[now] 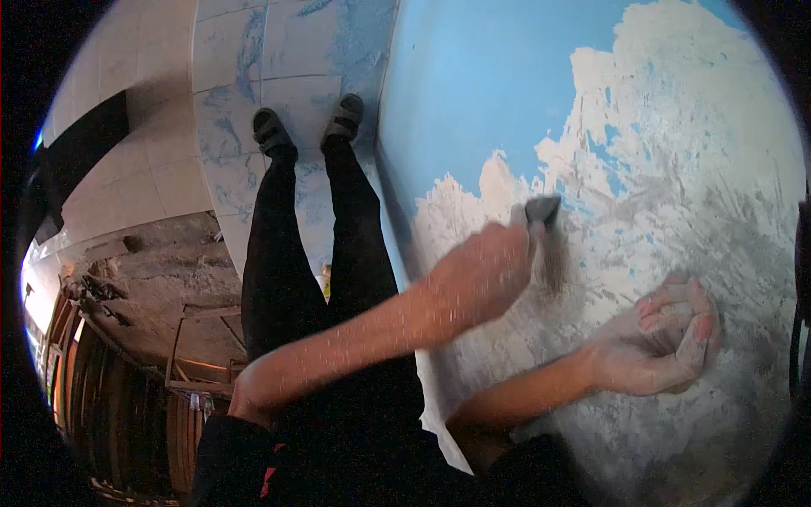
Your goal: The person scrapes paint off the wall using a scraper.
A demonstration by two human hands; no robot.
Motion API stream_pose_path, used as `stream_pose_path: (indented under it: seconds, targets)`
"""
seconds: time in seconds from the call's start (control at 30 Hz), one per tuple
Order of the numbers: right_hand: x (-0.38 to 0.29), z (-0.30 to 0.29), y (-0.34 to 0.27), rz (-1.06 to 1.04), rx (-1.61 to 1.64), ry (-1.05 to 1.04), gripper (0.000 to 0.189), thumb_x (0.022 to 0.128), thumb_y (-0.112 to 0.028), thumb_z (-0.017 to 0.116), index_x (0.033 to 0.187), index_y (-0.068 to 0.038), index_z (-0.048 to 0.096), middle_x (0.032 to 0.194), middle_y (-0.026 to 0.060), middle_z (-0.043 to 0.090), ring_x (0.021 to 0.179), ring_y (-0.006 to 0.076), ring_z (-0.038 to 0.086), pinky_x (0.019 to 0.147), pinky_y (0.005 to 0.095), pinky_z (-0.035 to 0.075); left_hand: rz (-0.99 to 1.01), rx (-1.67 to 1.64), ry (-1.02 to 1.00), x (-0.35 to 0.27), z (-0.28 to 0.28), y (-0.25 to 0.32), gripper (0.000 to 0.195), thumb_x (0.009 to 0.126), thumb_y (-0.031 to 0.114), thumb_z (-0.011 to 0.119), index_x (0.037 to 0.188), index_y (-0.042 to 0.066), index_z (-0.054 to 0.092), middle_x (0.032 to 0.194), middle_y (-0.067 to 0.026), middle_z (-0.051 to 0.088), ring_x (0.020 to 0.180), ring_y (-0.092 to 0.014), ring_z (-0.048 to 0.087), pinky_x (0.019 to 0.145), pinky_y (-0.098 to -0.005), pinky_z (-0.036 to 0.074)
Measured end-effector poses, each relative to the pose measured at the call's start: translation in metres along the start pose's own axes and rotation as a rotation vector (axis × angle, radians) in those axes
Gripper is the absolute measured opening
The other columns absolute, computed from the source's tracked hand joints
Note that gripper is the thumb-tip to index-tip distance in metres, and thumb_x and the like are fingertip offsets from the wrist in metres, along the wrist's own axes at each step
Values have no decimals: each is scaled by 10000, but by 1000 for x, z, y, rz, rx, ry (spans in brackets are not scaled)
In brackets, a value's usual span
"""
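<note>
My left hand (pixel 485 275) grips a scraper or putty knife (pixel 542 210), its dark blade against the wall; motion blurs the hand and tool. The wall (pixel 494 89) is light blue at the top, with a ragged-edged whitish and grey coat (pixel 684 165) over the rest. Lower right in view, my right hand (pixel 668 339) is held before the coated part, palm towards me and fingers loosely curled. Nothing shows in it. Pale dust covers its fingers. White specks show along my left forearm.
My sandalled feet stand on floor tiles (pixel 301 47) smeared with blue, close to the foot of the wall. At left lie a broken, rough patch of floor (pixel 171 260) and a wooden frame (pixel 199 383). A dark curved object (pixel 89 149) spans the upper left.
</note>
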State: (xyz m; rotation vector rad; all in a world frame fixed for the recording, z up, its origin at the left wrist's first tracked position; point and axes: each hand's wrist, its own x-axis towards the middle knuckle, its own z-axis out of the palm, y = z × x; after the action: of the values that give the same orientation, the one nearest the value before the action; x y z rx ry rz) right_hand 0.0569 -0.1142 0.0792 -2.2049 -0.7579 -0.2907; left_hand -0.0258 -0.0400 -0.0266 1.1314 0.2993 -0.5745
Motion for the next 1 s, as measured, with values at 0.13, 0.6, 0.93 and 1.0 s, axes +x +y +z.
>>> stream_pose_path:
  seconds: [0.13,0.6,0.93,1.0]
  targets:
    - [0,13,-4,-15,-60,22,341,849,-211,420,719,52,594,440,23,341,429,141,360,609,313,420,78,236,223,30,-16,-44,327,966,188,367,980,-109,503,644,-243,547,595,-330,591,574,-453,461]
    - [-5,6,-2,71,57,57,348,847,-234,423,785,59,601,441,9,323,433,147,364,698,351,441,-13,40,45,-24,32,1,400,965,175,362,1244,-109,330,568,-221,571,510,-355,595,483,-459,481]
    - [-4,12,-9,134,38,53,346,854,-243,414,759,44,583,452,10,331,446,136,346,657,346,413,-4,-119,151,-13,22,-8,457,976,232,352,1267,-115,296,521,-230,534,447,-352,566,443,-456,455]
    - [-5,13,-6,39,-25,67,345,856,-240,415,770,47,586,450,5,323,443,136,344,644,335,404,115,-75,225,-9,28,-17,457,977,244,348,1278,-98,307,509,-223,530,434,-352,564,433,-454,445]
